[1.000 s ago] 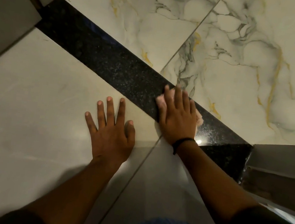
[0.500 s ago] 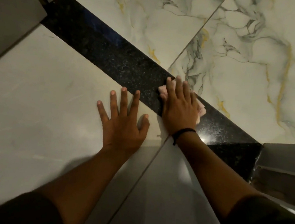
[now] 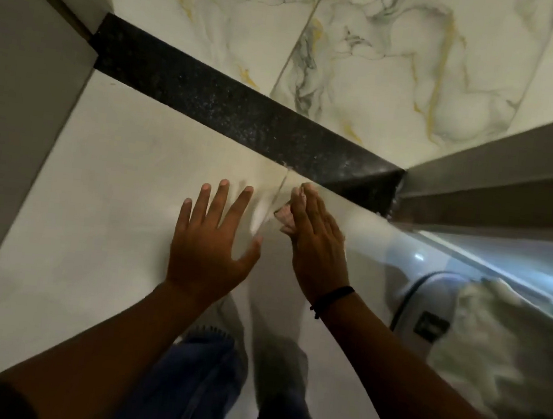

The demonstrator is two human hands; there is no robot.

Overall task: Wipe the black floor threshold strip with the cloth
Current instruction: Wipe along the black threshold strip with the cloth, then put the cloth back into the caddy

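The cloth [image 3: 283, 217], a small pinkish wad, sits under our right hand [image 3: 316, 245], only its edge showing at the fingers on the thumb side, so we cannot make out its full shape. Nearest us, blue trouser legs [image 3: 200, 383] blur at the bottom edge. Our left hand [image 3: 211, 236] is just beside the right, fingers spread wide, over the plain pale floor tile [image 3: 108, 190], which lies open and bare to the left as far as a grey wall [image 3: 16, 93]. The right hand is flat with fingers close together over the cloth, a black band [image 3: 330, 296] at its wrist, just short of the black threshold strip [image 3: 231, 107]; whether it touches the strip's edge is lost in blur. Right of it lies a white object [image 3: 462, 320], smeared and cut off. The strip crosses diagonally between wall and door frame [image 3: 499, 179]. Beyond it spreads gold-veined marble tile [image 3: 388, 67].
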